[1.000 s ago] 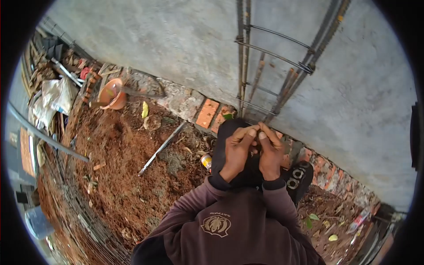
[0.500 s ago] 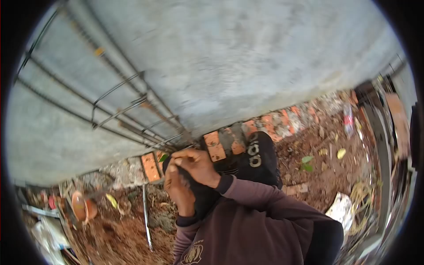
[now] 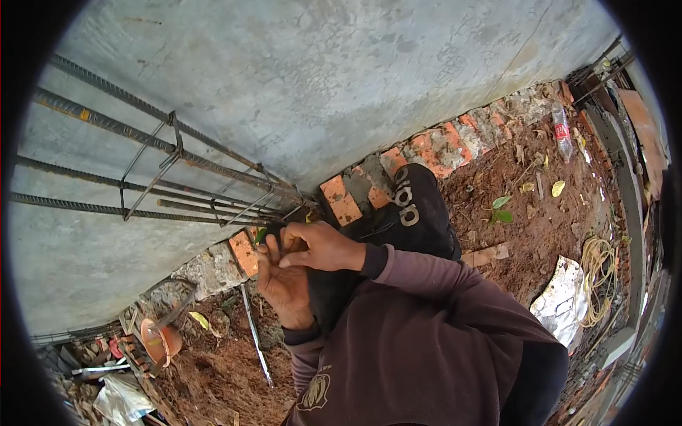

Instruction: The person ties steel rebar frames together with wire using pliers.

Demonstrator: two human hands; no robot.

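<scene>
My right hand (image 3: pixel 323 246) is closed, its thumb and fingertips pinched together beside my left hand (image 3: pixel 282 287). The left fingers are bent and pressed close to the right ones. Whatever lies between the fingertips is too small or hidden to name. Both hands are over my dark trouser leg (image 3: pixel 419 202), near the foot of a rebar cage (image 3: pixel 156 145). Its ribbed bars are joined by thin square stirrups. The bars meet the low brick course (image 3: pixel 341 201) just beyond my hands. A green leaf (image 3: pixel 260 236) shows beside the left fingertips.
A grey plastered wall (image 3: pixel 341 92) rises behind the bricks. On the reddish soil (image 3: pixel 508 177) are a plastic bottle (image 3: pixel 562 135), a metal rod (image 3: pixel 256 334), an orange bowl-like container (image 3: pixel 160 342), a coil of pale rope (image 3: pixel 599 280) and a silvery sheet (image 3: pixel 561 298). Debris (image 3: pixel 106 376) lies lower left.
The view has shifted and turned, so the rebar cage lies flatter across the picture. My hands remain together, with the right hand's fingers now lower over the left.
</scene>
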